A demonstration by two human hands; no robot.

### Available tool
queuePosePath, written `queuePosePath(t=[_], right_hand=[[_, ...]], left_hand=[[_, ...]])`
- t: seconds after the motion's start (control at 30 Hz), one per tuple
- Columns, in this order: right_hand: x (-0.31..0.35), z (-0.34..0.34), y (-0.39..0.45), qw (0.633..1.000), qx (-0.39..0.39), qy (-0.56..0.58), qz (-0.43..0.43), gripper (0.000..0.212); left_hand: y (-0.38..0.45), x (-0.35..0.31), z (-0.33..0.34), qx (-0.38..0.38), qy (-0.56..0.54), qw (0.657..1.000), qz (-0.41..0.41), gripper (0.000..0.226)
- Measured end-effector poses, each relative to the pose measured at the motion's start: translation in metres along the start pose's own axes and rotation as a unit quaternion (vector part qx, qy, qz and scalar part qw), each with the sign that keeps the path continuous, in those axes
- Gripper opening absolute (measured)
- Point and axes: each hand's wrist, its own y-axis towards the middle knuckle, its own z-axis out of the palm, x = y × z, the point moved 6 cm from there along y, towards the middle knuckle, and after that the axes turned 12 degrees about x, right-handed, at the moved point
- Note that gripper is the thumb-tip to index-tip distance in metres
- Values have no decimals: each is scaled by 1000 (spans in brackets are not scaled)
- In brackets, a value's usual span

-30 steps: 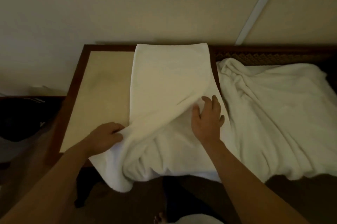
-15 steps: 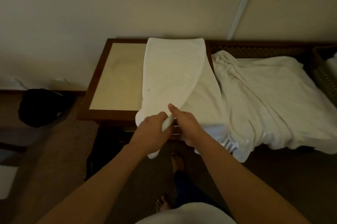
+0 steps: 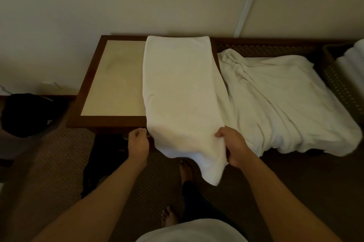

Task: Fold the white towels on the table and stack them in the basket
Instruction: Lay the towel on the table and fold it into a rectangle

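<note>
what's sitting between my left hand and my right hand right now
In the head view, the near end of the folded white towel hangs off the table edge between them. The right hand grips it; the left hand is at its other side.

No text, label, brand, number or sign can be read anywhere in the view.
</note>
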Motion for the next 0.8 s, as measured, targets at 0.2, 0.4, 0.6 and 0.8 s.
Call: queuePosePath(t=[0.2, 0.4, 0.6, 0.8], right_hand=[[-15, -15, 9, 999, 0, 25, 24, 22], [-8, -20, 23, 999, 47, 2, -16, 28], [-1, -13, 26, 995, 55, -34, -77, 26], [-15, -33, 34, 996, 27, -31, -85, 22]], left_hand=[[21, 16, 15, 39, -50, 997, -53, 52], [30, 15, 15, 170, -112, 972, -113, 45], [34, 3, 17, 265, -112, 950, -124, 42], [51, 4, -18, 83, -81, 993, -37, 15]])
